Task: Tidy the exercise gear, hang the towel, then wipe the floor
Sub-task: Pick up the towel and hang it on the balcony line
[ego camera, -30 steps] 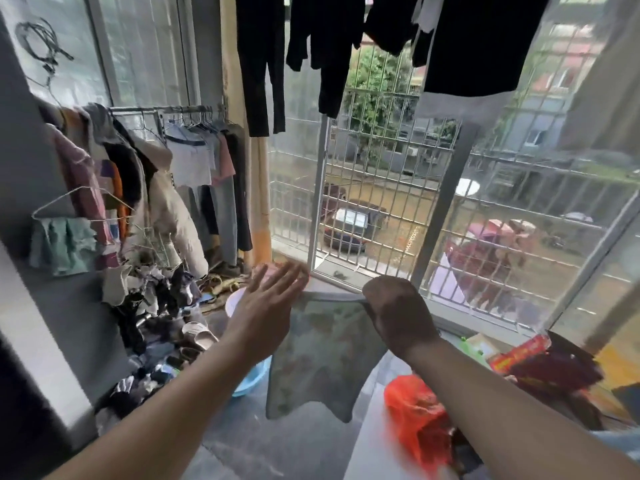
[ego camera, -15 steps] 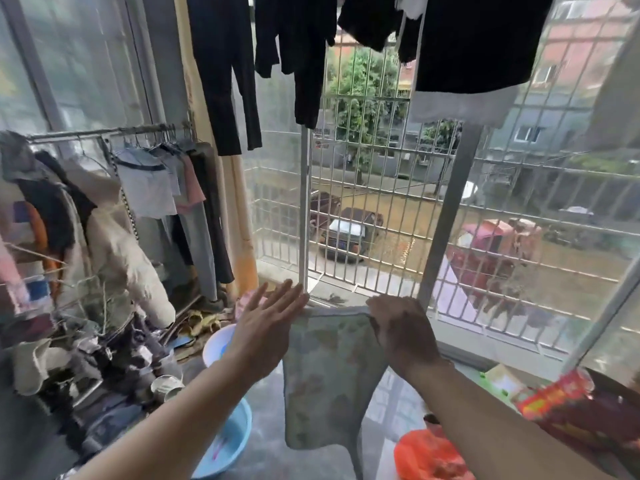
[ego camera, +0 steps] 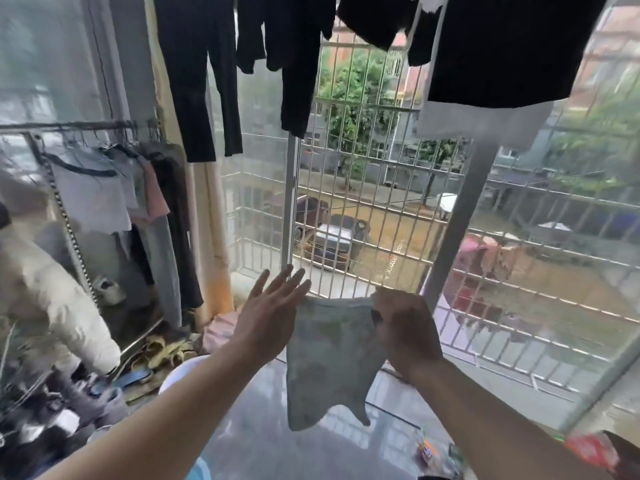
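A pale grey-green towel [ego camera: 329, 368] hangs limp in front of me, stretched by its top corners between my two hands. My right hand [ego camera: 405, 327] is closed around the right top corner. My left hand [ego camera: 273, 313] has its fingers spread and pointing up, while the towel's left corner is pinched against its palm side, where the grip is hidden. Both hands are raised in front of the barred window [ego camera: 363, 209]. No exercise gear is visible.
Black garments [ego camera: 204, 74] and a white cloth [ego camera: 485, 124] hang from above, just over the hands. A clothes rack [ego camera: 79, 126] full of clothes fills the left. On the floor lie slippers [ego camera: 166, 351], a pale basin [ego camera: 183, 375] and a red packet [ego camera: 588, 448].
Both hands have lifted the towel higher toward the window, and my view has tilted up and turned right. The grip on the towel is unchanged.
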`<action>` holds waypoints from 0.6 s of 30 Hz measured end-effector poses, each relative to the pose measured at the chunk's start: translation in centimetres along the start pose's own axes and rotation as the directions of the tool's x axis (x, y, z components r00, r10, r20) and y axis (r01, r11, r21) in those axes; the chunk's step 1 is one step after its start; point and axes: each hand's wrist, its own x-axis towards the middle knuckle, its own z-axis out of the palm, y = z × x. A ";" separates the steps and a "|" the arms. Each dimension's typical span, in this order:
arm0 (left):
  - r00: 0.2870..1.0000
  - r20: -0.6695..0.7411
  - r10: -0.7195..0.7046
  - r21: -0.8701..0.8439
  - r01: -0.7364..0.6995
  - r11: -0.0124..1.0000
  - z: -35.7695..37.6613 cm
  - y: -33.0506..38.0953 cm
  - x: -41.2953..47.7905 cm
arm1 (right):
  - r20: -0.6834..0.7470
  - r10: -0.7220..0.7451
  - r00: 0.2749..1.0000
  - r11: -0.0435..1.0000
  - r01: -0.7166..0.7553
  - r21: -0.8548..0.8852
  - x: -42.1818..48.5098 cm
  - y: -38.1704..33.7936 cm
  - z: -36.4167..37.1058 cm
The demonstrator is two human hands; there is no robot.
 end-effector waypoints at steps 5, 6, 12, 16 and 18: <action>1.000 -0.003 0.005 -0.052 -0.005 0.999 5.9 -5.1 7.0 | -0.021 0.015 1.000 0.997 -0.016 -0.072 7.2 3.8 4.5; 1.000 -0.008 0.009 -0.073 -0.010 0.997 7.0 -6.1 8.6 | -0.017 0.018 1.000 0.997 -0.020 -0.079 8.9 4.4 5.2; 0.999 -0.028 -0.017 -0.155 0.012 0.988 12.4 -10.5 19.0 | -0.054 0.095 0.994 0.992 -0.099 -0.075 17.0 7.7 9.0; 0.998 -0.047 0.035 -0.147 -0.042 0.988 17.1 -11.1 25.5 | -0.060 0.151 0.987 0.983 -0.156 -0.094 21.1 12.8 11.5; 0.997 -0.056 0.048 -0.124 -0.055 0.991 18.9 -11.5 27.9 | -0.052 0.171 0.984 0.980 -0.175 -0.091 22.6 15.4 12.6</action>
